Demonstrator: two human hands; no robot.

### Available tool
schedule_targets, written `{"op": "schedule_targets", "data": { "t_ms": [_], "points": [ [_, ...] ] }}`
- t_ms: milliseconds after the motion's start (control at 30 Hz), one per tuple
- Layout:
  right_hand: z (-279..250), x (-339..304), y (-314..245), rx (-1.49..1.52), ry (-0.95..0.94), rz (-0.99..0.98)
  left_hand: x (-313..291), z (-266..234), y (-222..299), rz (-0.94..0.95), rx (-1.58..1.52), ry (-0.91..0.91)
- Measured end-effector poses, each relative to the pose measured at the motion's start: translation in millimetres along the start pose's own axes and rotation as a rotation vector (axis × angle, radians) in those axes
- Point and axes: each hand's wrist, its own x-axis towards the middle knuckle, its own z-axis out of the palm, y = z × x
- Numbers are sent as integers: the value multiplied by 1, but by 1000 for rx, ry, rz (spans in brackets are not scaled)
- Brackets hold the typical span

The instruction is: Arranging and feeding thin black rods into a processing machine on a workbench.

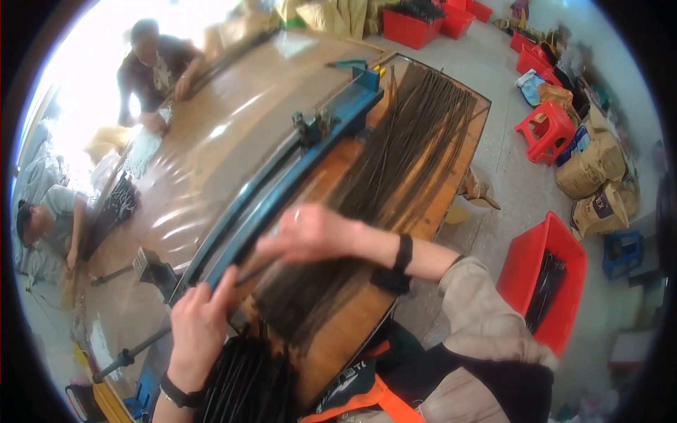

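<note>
My left hand (pixel 201 326) is at the near end of a long blue metal rail device (pixel 282 180), fingers closed around one end of a thin dark strip (pixel 254 272). The strip runs up to my right hand (pixel 310 234), whose fingers are pinched at its other end; motion blurs that hand. Under and beyond the right hand, a wide layer of long dark strips (pixel 405 141) lies along the wooden table (pixel 441 204). Beside my left wrist is a thick bundle of black strips (pixel 247 381).
Across the plastic-covered tabletop (pixel 190 169) sit two other people, one by a dark pile (pixel 116 204). A metal clamp (pixel 155 271) and rod stand left of the rail. On the right floor are a red bin (pixel 546 282), a red stool (pixel 546 132) and brown sacks (pixel 596 158).
</note>
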Motion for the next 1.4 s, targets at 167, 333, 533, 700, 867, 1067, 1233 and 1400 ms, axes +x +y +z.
{"op": "schedule_targets", "data": {
  "t_ms": [167, 333, 533, 700, 867, 1067, 1233, 1400],
  "points": [
    [1, 18, -93, 36, 108, -125, -14, -3, 1, -58, 19, 32],
    [-4, 22, -103, 216, 141, -405, -45, -22, -18, -151, 111, 146],
    [15, 25, -152, 407, 210, -494, -67, -20, -15, -137, 64, 126],
    [9, 24, -146, 240, 121, -343, -78, -20, -5, -218, -33, 75],
    [13, 40, -109, 76, 201, -373, -136, -41, -63, -349, 165, 388],
    [59, 67, -159, 454, -202, -71, -170, -79, -90, -551, 191, 446],
    [115, 121, -243, 822, -494, -214, -195, -90, -72, -656, 23, 470],
    [155, 134, -258, 603, -264, -519, -256, -75, -71, -811, 7, 402]
  ]
}}
